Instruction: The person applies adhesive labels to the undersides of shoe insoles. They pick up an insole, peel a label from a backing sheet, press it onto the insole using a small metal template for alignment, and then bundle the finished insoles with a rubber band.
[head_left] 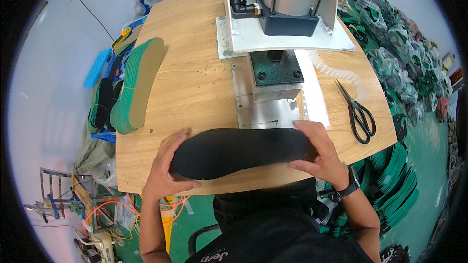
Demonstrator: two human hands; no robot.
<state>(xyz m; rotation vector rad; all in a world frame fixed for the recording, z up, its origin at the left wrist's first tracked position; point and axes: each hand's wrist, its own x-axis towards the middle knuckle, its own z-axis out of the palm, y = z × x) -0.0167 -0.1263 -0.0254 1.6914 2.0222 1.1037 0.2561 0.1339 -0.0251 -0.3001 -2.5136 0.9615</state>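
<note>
A black shoe insole (239,152) lies crosswise between my hands at the table's near edge, in front of a pneumatic press (280,75). My left hand (168,165) grips its wider left end, thumb below and fingers above. Around the narrower right end my right hand (319,151) is closed, with a dark watch on that wrist. Just beyond the insole is the press's bare metal base plate (268,113), with a metal block above it. To the left stands a bundled stack of insoles (141,85), tan on its face and green along the edges.
Black-handled scissors (360,114) lie on the table's right side, beside a curled clear strip (343,70). Dark insoles (103,102) rest by the left edge. Bagged green pieces (397,44) and green stacks (390,185) cover the floor at right. Orange hoses (107,204) run below left.
</note>
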